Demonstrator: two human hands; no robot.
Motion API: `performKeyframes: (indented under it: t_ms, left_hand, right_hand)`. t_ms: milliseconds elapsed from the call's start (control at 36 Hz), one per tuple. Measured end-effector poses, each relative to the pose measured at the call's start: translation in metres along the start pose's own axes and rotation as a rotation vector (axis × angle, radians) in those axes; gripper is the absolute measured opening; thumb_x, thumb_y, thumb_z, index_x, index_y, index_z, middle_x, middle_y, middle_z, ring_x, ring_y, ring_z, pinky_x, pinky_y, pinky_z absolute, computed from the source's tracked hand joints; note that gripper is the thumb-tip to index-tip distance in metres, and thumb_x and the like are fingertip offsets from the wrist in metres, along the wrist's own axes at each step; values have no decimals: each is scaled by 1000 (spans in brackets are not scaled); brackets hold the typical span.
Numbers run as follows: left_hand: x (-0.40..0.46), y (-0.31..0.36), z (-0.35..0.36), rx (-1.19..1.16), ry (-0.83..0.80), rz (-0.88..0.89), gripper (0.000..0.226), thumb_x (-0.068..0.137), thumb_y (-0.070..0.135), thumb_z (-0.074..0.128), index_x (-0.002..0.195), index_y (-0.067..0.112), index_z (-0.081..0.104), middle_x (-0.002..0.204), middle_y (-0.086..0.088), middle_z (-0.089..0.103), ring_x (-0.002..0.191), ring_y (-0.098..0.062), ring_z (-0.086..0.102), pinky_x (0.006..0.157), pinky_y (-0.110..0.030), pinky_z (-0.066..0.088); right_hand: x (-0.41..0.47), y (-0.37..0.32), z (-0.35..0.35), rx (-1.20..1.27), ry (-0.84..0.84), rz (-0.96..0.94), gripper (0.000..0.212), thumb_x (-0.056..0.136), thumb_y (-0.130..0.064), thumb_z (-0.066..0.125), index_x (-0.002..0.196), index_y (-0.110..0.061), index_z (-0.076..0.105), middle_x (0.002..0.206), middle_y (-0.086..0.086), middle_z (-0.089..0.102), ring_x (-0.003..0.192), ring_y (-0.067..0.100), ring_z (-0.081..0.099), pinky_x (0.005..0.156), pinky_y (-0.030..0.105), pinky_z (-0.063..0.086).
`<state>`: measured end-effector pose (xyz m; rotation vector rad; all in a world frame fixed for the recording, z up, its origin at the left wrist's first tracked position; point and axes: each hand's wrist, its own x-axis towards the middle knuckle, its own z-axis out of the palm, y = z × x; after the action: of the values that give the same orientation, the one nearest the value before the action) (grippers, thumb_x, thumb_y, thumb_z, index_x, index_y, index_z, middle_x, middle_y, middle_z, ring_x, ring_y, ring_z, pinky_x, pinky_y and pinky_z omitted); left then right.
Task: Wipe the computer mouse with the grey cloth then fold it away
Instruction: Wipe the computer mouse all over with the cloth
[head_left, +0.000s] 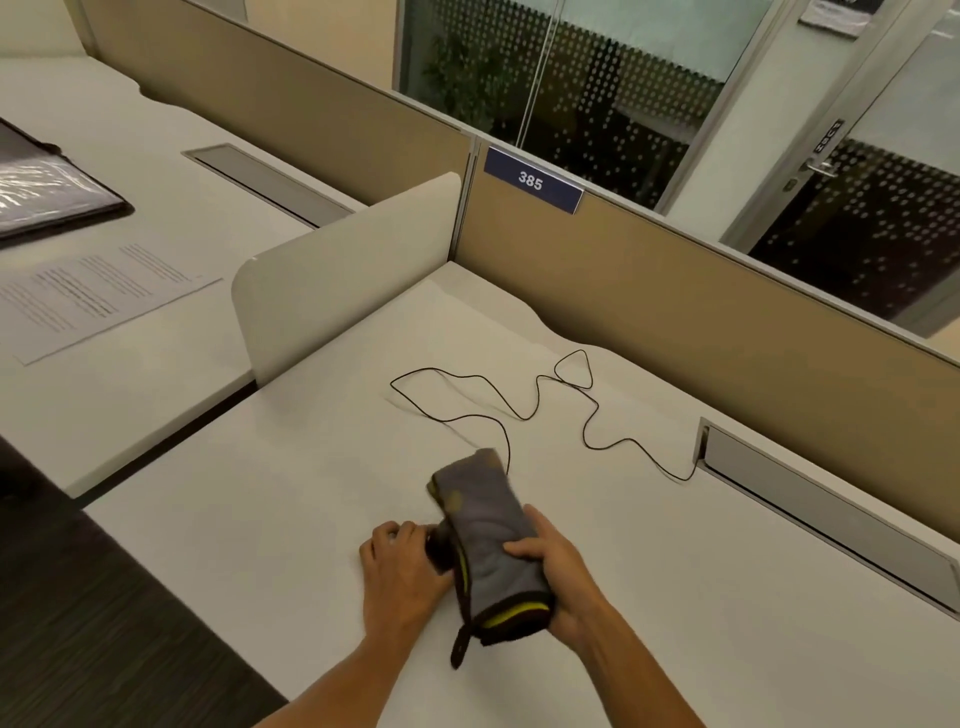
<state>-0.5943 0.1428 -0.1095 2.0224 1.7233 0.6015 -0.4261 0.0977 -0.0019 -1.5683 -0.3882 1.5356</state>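
Near the tabletop's front edge, the mouse is steadied by the left hand's fingers. The grey cloth is clasped by the right hand and laid over it. Wiping is judged underway; folding remains.

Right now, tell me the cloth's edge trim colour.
Head view: the grey cloth has dark brown trim with a yellow-green inner edge.
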Motion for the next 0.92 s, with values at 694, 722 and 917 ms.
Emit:
performKeyframes:
  t_ms: [694, 722, 917]
  left_hand:
    - [1, 0, -1, -1, 9, 20, 75, 58, 88, 53, 99, 26, 64, 92, 10, 65, 105, -22, 51, 85, -37, 40]
    - [1, 0, -2, -1, 12, 22, 75, 58, 88, 52, 99, 26, 64, 92, 10, 65, 105, -22, 51, 85, -37, 41]
    - [1, 0, 0, 0, 8, 8, 76, 58, 88, 52, 100, 26, 63, 96, 8, 66, 108, -22, 52, 88, -37, 41]
  right_hand:
    - [57, 3, 24, -752, 372, -302, 63, 94, -20, 57, 150, -19, 28, 125, 9, 60, 72, 3, 52, 48, 5, 41]
    - [57, 5, 25, -758, 373, -306, 66, 93, -19, 57, 151, -19, 25, 126, 10, 60, 70, 3, 51, 46, 5, 41]
    - [53, 11, 27, -792, 352, -313, 68, 94, -14, 54, 153, -17, 19, 125, 13, 61, 79, 10, 58, 53, 8, 43]
